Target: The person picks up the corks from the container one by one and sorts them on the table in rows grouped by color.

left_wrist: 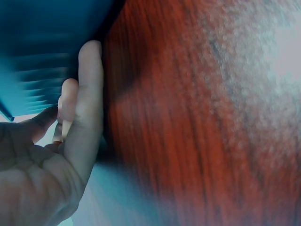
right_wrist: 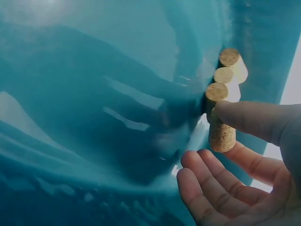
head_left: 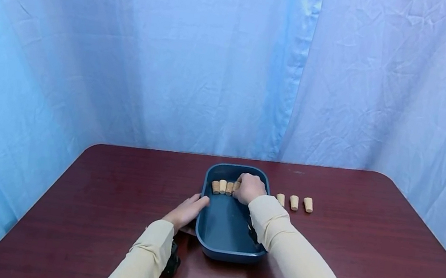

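Observation:
A dark blue rectangular tub stands on the table. My left hand holds its left side, thumb at the rim; the left wrist view shows the fingers stretched along the outer wall, low by the tabletop. Inside the far part of the tub, my right hand pinches a cork stopper between thumb and index finger. Beside that stopper, several others form a row, among them a left-end cork stopper. The right hand's other fingers are loosely bent and hold nothing.
Outside the tub to the right, three cork stoppers lie in a row on the dark red wooden table. Light blue curtains hang behind and at the sides. A black wrist device sits at the left sleeve.

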A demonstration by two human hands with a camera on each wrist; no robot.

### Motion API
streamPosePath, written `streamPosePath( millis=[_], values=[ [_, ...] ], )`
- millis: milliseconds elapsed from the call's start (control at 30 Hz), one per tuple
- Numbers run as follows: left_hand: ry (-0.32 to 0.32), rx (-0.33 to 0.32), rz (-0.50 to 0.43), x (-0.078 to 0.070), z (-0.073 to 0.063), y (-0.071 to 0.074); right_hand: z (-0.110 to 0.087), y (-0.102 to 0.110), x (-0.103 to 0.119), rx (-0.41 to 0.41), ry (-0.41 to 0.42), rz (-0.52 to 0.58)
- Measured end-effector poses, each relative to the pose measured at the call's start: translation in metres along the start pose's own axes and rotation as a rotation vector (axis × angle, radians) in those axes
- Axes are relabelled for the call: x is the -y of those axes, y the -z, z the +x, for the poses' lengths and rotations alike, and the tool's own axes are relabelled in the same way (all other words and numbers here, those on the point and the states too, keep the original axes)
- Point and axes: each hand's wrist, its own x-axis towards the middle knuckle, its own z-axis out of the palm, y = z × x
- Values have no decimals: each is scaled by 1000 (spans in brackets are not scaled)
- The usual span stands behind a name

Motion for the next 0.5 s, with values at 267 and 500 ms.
streamPosePath(
  millis=[267, 500],
  values=[
    [8, 0, 0, -1, -1, 0, -8, 18, 8, -43, 74, 1],
    [10, 3, 0, -1, -1, 0, -13, 35, 8, -31, 134, 44]
  ],
)
